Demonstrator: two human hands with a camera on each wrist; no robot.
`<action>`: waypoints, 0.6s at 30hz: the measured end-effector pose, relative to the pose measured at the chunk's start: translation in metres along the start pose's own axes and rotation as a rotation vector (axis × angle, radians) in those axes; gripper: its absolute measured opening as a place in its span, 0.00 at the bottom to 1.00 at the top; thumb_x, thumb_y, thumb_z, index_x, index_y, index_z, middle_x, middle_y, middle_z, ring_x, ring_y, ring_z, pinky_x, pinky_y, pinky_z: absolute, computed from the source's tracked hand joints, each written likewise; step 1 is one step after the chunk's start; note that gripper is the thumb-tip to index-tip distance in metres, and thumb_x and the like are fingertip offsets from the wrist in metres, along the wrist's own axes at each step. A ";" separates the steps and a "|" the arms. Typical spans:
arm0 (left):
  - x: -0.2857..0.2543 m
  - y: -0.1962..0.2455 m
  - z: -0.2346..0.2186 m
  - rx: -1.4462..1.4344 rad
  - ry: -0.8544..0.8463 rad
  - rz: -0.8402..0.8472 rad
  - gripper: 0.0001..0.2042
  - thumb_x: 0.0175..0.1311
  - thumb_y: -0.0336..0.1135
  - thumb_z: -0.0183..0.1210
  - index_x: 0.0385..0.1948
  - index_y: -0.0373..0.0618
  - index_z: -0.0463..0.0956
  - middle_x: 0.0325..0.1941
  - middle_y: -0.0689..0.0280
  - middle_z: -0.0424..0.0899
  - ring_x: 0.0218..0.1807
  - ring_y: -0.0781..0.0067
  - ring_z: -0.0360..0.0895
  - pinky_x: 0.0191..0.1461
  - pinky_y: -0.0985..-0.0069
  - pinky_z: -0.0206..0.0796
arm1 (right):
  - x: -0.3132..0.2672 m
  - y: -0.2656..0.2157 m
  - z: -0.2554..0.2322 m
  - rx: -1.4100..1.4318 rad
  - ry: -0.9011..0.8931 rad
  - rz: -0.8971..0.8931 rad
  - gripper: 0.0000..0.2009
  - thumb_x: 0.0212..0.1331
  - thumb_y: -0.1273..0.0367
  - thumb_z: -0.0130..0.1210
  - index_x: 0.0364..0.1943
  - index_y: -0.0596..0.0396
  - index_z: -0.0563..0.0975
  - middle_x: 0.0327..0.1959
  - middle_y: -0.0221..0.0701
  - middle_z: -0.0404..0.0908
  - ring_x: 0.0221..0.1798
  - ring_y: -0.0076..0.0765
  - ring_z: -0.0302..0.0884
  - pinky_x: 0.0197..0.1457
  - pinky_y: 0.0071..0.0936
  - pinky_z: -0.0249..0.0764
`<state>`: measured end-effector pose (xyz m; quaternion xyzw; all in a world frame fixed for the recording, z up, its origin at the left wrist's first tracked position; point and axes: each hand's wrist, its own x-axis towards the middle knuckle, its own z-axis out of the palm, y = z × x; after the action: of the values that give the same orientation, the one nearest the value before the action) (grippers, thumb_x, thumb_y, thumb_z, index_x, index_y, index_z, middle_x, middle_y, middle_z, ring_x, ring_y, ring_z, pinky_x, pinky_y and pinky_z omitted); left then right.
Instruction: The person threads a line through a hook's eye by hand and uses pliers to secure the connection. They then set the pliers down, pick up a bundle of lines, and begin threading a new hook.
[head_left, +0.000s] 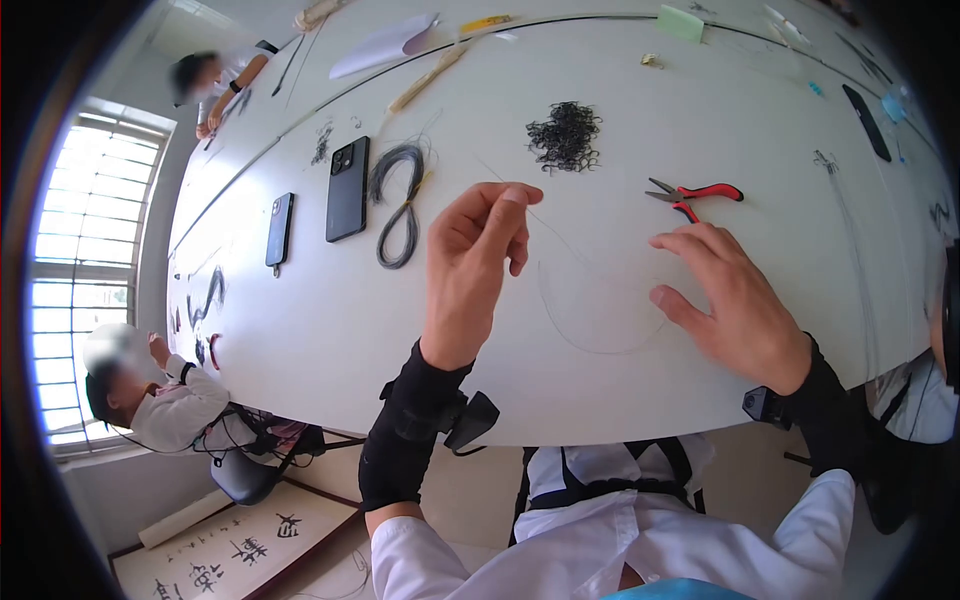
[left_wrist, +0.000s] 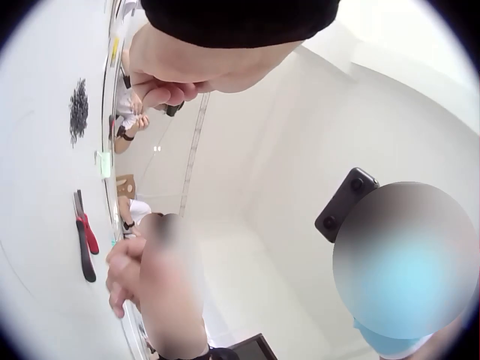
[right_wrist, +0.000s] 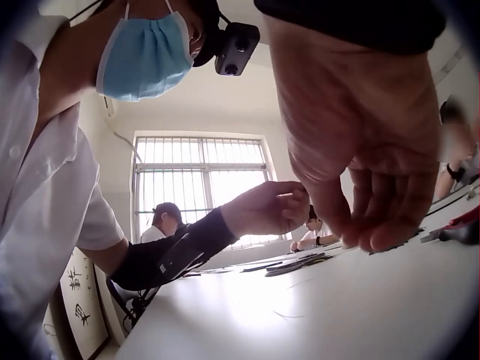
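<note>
My left hand (head_left: 475, 265) is raised over the white table, thumb and forefinger pinching a thin wire (head_left: 556, 233). The wire runs out on both sides of the fingertips, and a fine curved length shows below it, close over the tabletop. To the right, my right hand (head_left: 735, 305) hovers with thumb and fingers apart and relaxed, nothing visible in its grasp. Just beyond its fingertips lie red-handled pliers (head_left: 712, 191), their jaws apart. A pile of small dark bent wire pieces (head_left: 565, 137) sits farther back, between the hands.
Left of my left hand lie a coil of dark wire (head_left: 408, 205), a large phone (head_left: 348, 190) and a smaller phone (head_left: 280, 230). Long thin wires (head_left: 850, 220) stretch along the right side. Other people sit at the left, by the window (head_left: 95, 270).
</note>
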<state>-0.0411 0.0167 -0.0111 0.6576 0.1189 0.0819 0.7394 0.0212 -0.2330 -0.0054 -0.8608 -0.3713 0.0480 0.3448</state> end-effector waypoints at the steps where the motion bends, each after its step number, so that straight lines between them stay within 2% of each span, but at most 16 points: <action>1: -0.004 -0.005 0.008 0.090 -0.047 -0.015 0.12 0.77 0.37 0.55 0.40 0.36 0.80 0.25 0.74 0.73 0.27 0.85 0.68 0.31 0.82 0.61 | 0.000 -0.001 0.000 0.035 0.040 -0.020 0.11 0.67 0.69 0.60 0.45 0.63 0.79 0.42 0.42 0.83 0.49 0.43 0.82 0.54 0.34 0.76; 3: -0.007 -0.019 0.022 0.204 -0.135 -0.025 0.13 0.76 0.37 0.56 0.38 0.35 0.81 0.25 0.74 0.74 0.28 0.86 0.68 0.31 0.82 0.61 | 0.017 -0.008 -0.007 0.364 -0.093 0.159 0.13 0.68 0.66 0.60 0.47 0.64 0.80 0.46 0.42 0.82 0.54 0.42 0.80 0.58 0.34 0.75; 6: -0.008 -0.035 0.037 0.324 -0.259 -0.062 0.12 0.75 0.37 0.58 0.41 0.34 0.81 0.26 0.72 0.77 0.29 0.86 0.69 0.32 0.82 0.62 | 0.032 0.000 0.015 0.495 -0.026 0.096 0.14 0.70 0.64 0.58 0.47 0.64 0.79 0.43 0.38 0.83 0.51 0.34 0.81 0.58 0.30 0.75; 7: -0.008 -0.037 0.042 0.307 -0.260 -0.019 0.11 0.74 0.35 0.58 0.42 0.33 0.81 0.27 0.71 0.78 0.29 0.85 0.70 0.33 0.81 0.63 | 0.036 0.002 0.014 0.543 -0.062 0.137 0.14 0.71 0.64 0.57 0.46 0.64 0.79 0.42 0.37 0.84 0.49 0.32 0.81 0.57 0.29 0.75; 9: -0.005 -0.034 0.045 0.298 -0.261 -0.039 0.11 0.74 0.34 0.58 0.41 0.32 0.81 0.28 0.71 0.79 0.30 0.85 0.70 0.33 0.81 0.64 | 0.043 0.006 0.015 0.644 -0.133 0.216 0.14 0.73 0.64 0.55 0.44 0.64 0.79 0.41 0.34 0.84 0.45 0.28 0.82 0.55 0.26 0.76; 12: -0.003 -0.034 0.045 0.320 -0.263 -0.047 0.09 0.72 0.31 0.58 0.41 0.33 0.82 0.29 0.69 0.81 0.30 0.83 0.73 0.33 0.80 0.65 | 0.044 0.011 0.023 0.749 -0.084 0.221 0.13 0.75 0.64 0.52 0.43 0.62 0.79 0.37 0.30 0.84 0.38 0.24 0.82 0.48 0.22 0.78; 13: -0.001 -0.034 0.045 0.333 -0.264 -0.042 0.08 0.72 0.31 0.58 0.41 0.34 0.82 0.29 0.68 0.82 0.30 0.82 0.73 0.33 0.79 0.66 | 0.044 0.011 0.025 0.811 0.003 0.223 0.12 0.75 0.64 0.52 0.42 0.61 0.79 0.35 0.28 0.83 0.36 0.23 0.81 0.46 0.22 0.78; 15: 0.010 -0.027 0.039 0.563 -0.150 0.217 0.07 0.69 0.28 0.59 0.41 0.36 0.83 0.30 0.65 0.83 0.29 0.78 0.74 0.34 0.77 0.67 | 0.045 0.011 0.029 0.934 0.181 0.231 0.12 0.75 0.64 0.50 0.41 0.59 0.78 0.32 0.25 0.80 0.32 0.22 0.80 0.42 0.22 0.78; 18: 0.053 -0.030 0.009 0.841 0.032 0.508 0.07 0.64 0.25 0.60 0.42 0.41 0.84 0.32 0.61 0.81 0.30 0.70 0.75 0.38 0.74 0.70 | 0.044 0.016 0.019 1.107 0.096 0.424 0.11 0.74 0.63 0.50 0.41 0.57 0.77 0.27 0.22 0.75 0.29 0.19 0.75 0.38 0.20 0.75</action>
<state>0.0114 0.0190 -0.0439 0.9061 -0.0108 0.2146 0.3646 0.0567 -0.2009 -0.0221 -0.6097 -0.0950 0.2634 0.7415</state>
